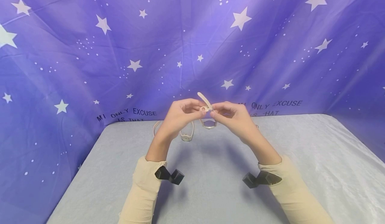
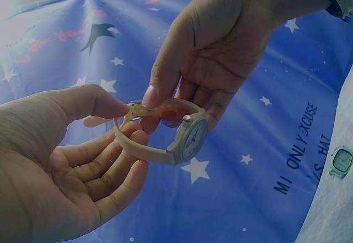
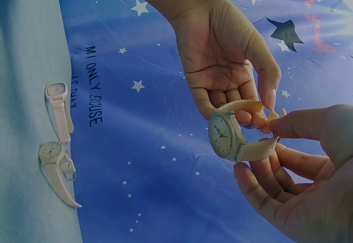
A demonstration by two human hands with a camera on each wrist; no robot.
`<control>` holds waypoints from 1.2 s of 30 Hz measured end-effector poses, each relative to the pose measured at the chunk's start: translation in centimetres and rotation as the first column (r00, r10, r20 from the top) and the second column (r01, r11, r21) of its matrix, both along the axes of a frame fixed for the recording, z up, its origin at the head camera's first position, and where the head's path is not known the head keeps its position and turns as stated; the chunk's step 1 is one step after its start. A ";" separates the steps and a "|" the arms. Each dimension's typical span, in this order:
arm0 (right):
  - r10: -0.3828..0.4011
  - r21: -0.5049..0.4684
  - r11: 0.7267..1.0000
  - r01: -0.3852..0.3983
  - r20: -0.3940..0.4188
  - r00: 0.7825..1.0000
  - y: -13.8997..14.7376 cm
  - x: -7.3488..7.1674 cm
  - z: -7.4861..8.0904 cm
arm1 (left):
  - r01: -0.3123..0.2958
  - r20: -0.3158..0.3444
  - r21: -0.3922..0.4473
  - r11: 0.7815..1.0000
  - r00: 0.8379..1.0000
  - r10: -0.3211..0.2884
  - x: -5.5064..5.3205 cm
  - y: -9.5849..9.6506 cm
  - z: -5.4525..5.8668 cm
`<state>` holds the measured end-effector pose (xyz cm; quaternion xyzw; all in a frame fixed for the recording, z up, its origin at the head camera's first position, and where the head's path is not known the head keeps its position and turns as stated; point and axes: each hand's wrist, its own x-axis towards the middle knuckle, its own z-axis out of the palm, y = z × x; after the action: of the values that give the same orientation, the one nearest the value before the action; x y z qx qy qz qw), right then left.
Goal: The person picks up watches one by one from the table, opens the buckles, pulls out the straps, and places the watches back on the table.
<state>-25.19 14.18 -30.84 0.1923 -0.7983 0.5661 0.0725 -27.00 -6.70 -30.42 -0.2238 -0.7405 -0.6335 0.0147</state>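
A cream wristwatch (image 1: 209, 124) with a round white dial is held up between both hands, its strap bent into a loop. My left hand (image 1: 181, 115) pinches one strap part between thumb and fingers. Close beside it, my right hand (image 1: 234, 117) pinches the strap near the metal buckle. The loose strap end (image 1: 204, 99) sticks up between the fingertips. In the left wrist view the watch case (image 2: 190, 139) hangs below the pinching fingers. The right wrist view shows the dial (image 3: 222, 135) facing outward; fingertips partly cover the buckle.
On the grey cloth-covered table (image 1: 210, 184), a pale round watch (image 1: 186, 137) lies behind the hands. A pink square-faced watch (image 3: 57, 107) lies beside it. To the right is a green square-faced watch (image 2: 341, 162). A purple star-patterned curtain (image 1: 186, 33) hangs behind the table.
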 end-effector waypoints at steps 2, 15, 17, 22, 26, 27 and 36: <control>0.003 -0.004 1.000 -0.003 0.005 1.000 0.0 0.0 0.0 | -0.002 -0.001 -0.001 1.000 1.000 0.002 0.0 0.0 0.0; 0.021 -0.002 1.000 -0.021 0.023 1.000 -0.1 -0.1 -0.1 | 0.006 0.008 0.005 1.000 1.000 -0.006 -0.1 0.0 -0.1; 0.021 0.000 1.000 -0.021 0.023 1.000 -0.1 -0.1 -0.1 | 0.006 0.008 0.003 1.000 1.000 -0.006 -0.1 -0.1 -0.1; 0.023 0.006 1.000 -0.023 0.028 0.999 0.0 -0.1 -0.1 | 0.006 0.007 -0.002 1.000 1.000 -0.006 -0.2 -0.1 -0.2; 0.020 0.013 1.000 -0.021 0.032 0.999 0.0 -0.1 -0.2 | 0.004 0.011 -0.006 1.000 1.000 -0.004 -0.3 -0.1 -0.2; 0.021 0.011 1.000 -0.021 0.035 0.999 0.0 -0.1 -0.2 | 0.004 0.012 -0.007 1.000 1.000 -0.004 -0.3 -0.1 -0.2; 0.028 -0.006 1.000 -0.028 0.037 0.999 -0.1 -0.2 -0.2 | -0.006 0.016 -0.005 1.000 1.000 0.006 -0.2 -0.1 -0.1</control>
<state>-25.41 14.13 -31.06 0.1926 -0.7952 0.5728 0.0502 -27.16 -6.85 -30.52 -0.2166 -0.7427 -0.6335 0.0103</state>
